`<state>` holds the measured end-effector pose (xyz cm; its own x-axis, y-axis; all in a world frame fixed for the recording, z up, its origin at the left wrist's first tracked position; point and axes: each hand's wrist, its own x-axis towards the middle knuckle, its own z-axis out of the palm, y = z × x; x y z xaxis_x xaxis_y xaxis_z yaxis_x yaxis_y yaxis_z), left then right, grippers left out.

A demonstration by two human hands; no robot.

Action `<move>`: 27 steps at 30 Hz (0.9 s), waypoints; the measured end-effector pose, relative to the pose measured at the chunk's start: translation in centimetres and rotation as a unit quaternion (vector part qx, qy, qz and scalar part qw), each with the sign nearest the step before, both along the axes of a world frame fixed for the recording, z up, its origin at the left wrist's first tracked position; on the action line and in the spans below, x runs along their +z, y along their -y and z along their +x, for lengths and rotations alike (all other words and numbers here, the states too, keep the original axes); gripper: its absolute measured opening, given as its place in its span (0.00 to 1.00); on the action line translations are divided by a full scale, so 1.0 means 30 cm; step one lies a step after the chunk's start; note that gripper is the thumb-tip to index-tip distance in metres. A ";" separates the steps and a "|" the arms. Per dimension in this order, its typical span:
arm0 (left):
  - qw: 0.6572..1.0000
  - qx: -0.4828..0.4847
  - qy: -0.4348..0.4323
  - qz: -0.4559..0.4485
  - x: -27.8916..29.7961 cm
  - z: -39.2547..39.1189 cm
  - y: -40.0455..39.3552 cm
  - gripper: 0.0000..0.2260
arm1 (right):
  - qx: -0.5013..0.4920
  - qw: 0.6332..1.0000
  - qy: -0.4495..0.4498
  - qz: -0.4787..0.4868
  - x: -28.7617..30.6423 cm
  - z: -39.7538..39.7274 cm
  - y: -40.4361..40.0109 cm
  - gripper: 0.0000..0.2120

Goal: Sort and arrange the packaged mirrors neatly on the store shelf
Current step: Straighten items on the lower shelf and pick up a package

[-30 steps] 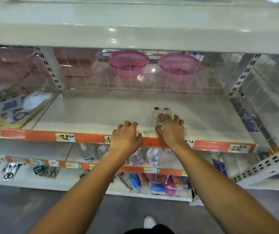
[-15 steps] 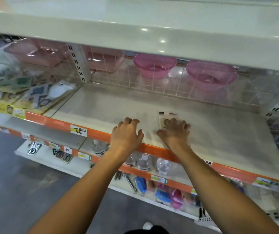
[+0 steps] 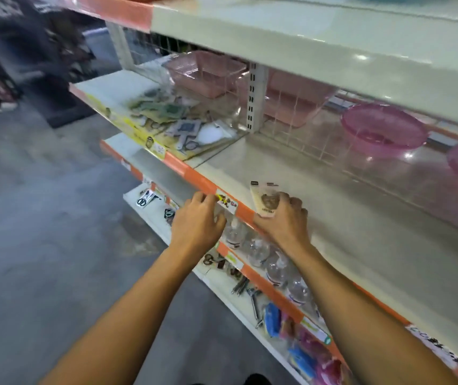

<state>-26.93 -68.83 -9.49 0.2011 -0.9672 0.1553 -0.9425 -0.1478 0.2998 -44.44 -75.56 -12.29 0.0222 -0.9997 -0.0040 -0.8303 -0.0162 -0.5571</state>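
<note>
1. The right hand [image 3: 283, 220] curls its fingers [image 3: 291, 202] round a small flat beige card-backed mirror packet [image 3: 264, 198], holding it at the front edge of the cream metal store shelf [image 3: 361, 218], its near end overhanging the orange price rail [image 3: 203, 184]
2. The left hand [image 3: 197, 220] holds nothing, its bent fingers touching that rail beside a white price label [image 3: 226, 201]
3. Risk: the overhanging packet could tip off the front edge if let go there
4. More flat packets [image 3: 172, 118] lie jumbled at the shelf's left end, still unsorted
5. Writing on the packet and labels is too blurred to read
</note>
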 end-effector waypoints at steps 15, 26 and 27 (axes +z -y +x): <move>0.985 0.169 0.021 0.008 -0.004 0.596 -0.222 0.18 | 0.236 0.968 -0.011 -0.089 0.043 0.704 -0.109 0.31; 0.972 0.232 0.035 0.004 0.025 1.017 -0.347 0.18 | 0.315 0.940 -0.010 -0.132 0.063 1.183 -0.187 0.27; 0.971 0.237 0.033 0.002 0.019 1.037 -0.346 0.18 | 0.320 0.937 -0.012 -0.137 0.061 1.209 -0.182 0.26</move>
<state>4.18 -58.46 -8.91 0.6127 -0.7697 0.1795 -0.7861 -0.5699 0.2392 -8.17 -70.10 -10.48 0.6214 -0.7452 0.2422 -0.6136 -0.6550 -0.4411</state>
